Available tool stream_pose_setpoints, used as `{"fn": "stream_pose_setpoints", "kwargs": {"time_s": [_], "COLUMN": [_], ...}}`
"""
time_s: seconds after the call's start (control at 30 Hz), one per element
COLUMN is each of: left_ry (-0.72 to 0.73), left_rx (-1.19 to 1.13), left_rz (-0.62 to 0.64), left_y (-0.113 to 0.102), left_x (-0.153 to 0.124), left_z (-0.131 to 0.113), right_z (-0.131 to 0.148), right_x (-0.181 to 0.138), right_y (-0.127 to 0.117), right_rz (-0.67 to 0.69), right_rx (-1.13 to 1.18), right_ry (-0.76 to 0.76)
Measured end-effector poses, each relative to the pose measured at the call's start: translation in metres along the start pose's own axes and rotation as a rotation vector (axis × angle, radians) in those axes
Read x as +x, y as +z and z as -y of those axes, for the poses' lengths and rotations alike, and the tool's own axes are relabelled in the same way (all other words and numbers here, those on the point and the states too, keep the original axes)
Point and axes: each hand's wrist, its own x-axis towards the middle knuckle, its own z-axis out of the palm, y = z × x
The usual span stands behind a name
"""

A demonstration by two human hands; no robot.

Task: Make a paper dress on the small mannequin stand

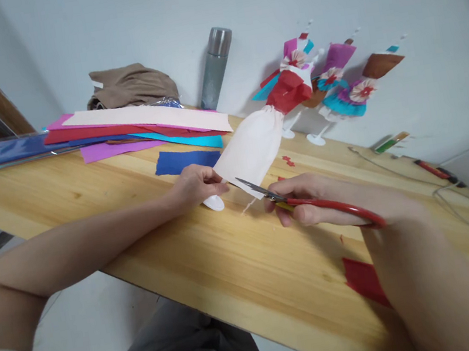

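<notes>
A small doll-sized dress form [290,91] with a red paper bodice and a pale crepe paper skirt [252,149] leans on its white round base [214,203]. My left hand [200,182] pinches the skirt's lower left edge. In my right hand [304,194] is a pair of scissors [337,204] with red handles. Their blades lie across the skirt's bottom hem; how far apart the blades are is hard to tell. A thin pale strip [249,205] hangs below the hem.
Several coloured crepe paper sheets [133,126] lie at the back left, near a brown cloth [135,84] and a thermos [216,68]. A blue piece [187,160] and a red piece [364,280] lie on the table. Other dressed forms [343,90] stand along the wall. A cable [467,215] runs at the right.
</notes>
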Motion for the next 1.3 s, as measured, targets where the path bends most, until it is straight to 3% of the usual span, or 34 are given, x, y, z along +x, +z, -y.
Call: {"fn": "stream_pose_setpoints", "kwargs": {"time_s": [0.23,1.3], "left_ry": [0.065,0.097], "left_rx": [0.103,0.114], "left_rz": [-0.034,-0.046], "left_y": [-0.0011,-0.0019], "left_x": [0.0013,0.0022], "left_z": [0.0017,0.0044], "right_z": [-0.0019,0.0012], "right_x": [0.001,0.0012], "right_y": [0.0005,0.0032], "right_rz": [0.005,-0.05], "right_rx": [-0.009,-0.011], "right_ry": [-0.018,-0.031]}}
